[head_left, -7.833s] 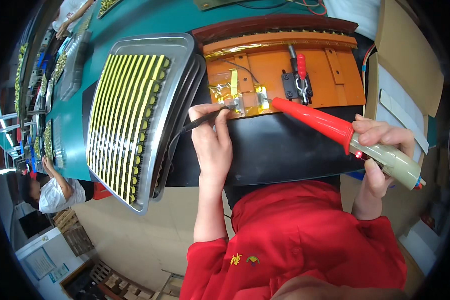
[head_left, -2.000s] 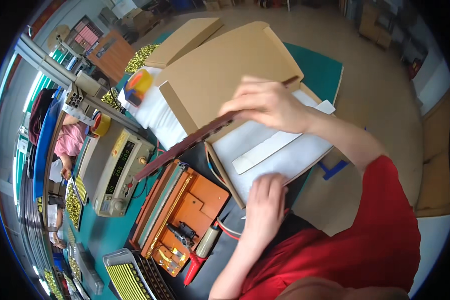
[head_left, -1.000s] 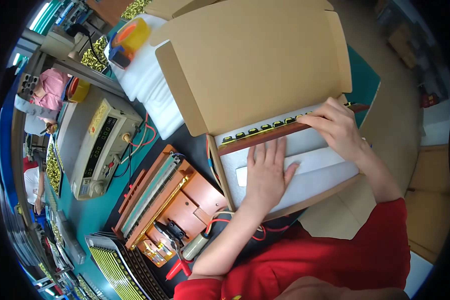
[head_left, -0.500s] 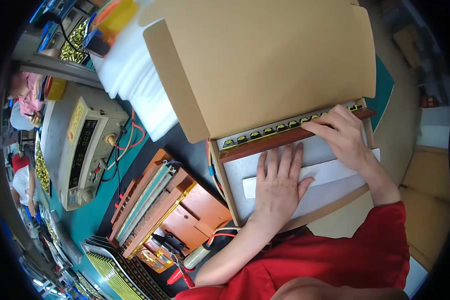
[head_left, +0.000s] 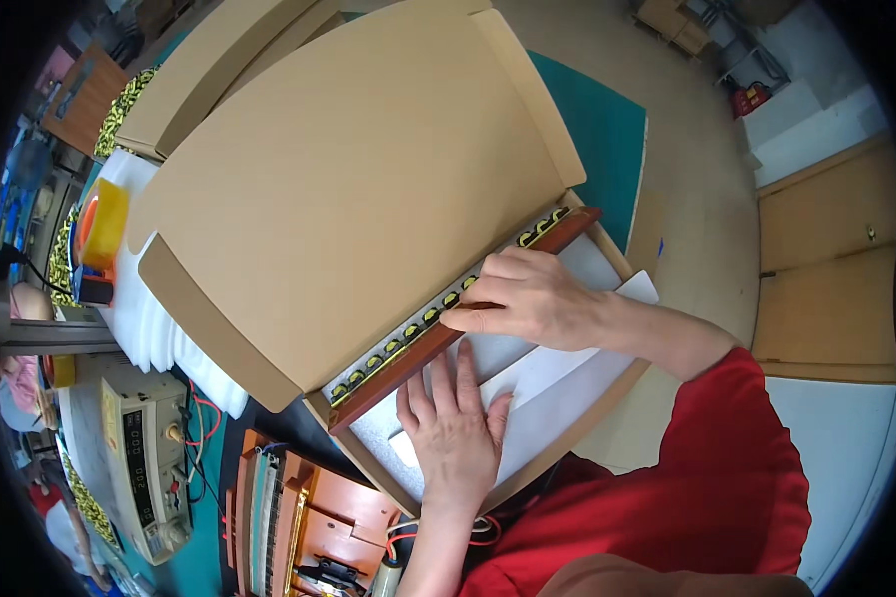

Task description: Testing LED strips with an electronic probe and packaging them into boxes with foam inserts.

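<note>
Down from mid-air two seconds ago, the strip (head_left: pixel 398 377) is now lying in the box (head_left: pixel 569 432), along its hinge side. In the head view, the right hand (head_left: pixel 535 301) is gripping the strip near its middle between thumb and fingers. The left hand (head_left: pixel 455 448) is resting flat on the card (head_left: pixel 543 381), fingers slightly spread, holding nothing. The lid (head_left: pixel 348 189) is standing open; the fixture (head_left: pixel 343 517) is sitting at lower left.
</note>
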### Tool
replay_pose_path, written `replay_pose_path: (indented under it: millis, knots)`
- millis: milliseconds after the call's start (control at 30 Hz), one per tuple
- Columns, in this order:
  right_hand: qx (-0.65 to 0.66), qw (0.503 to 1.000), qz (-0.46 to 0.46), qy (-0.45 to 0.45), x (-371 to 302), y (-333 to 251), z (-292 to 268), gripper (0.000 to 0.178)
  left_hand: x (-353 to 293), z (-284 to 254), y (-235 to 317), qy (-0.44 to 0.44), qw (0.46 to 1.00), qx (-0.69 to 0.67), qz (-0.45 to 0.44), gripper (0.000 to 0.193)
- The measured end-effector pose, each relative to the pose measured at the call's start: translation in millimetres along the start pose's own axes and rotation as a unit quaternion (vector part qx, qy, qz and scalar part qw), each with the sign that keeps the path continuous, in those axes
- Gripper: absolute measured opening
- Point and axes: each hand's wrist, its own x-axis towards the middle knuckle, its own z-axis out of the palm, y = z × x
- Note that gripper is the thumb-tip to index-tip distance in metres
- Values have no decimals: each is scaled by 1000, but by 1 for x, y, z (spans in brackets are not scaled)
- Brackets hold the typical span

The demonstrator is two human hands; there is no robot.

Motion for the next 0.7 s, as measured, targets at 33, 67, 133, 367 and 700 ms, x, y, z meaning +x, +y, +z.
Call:
replay_pose_path:
  millis: [33, 67, 133, 367, 700]
  knots:
    - [0, 1000, 2, 1, 0, 0, 1, 29, 0, 0, -1, 2, 1000, 3, 1, 67]
    - [6, 1000, 1, 0, 0, 1, 2, 29, 0, 0, -1, 4, 1000, 5, 1, 67]
    - [13, 1000, 2, -2, 0, 1, 4, 29, 1, -1, -1, 0, 1000, 7, 0, 67]
    - [37, 999, 39, 0, 7, 9, 6, 30, 3, -8, -1, -4, 1000, -16, 4, 62]
    - [28, 998, -4, 55, 5, 8, 8, 25, 0, -5, 0, 91, 995, -15, 24, 55]
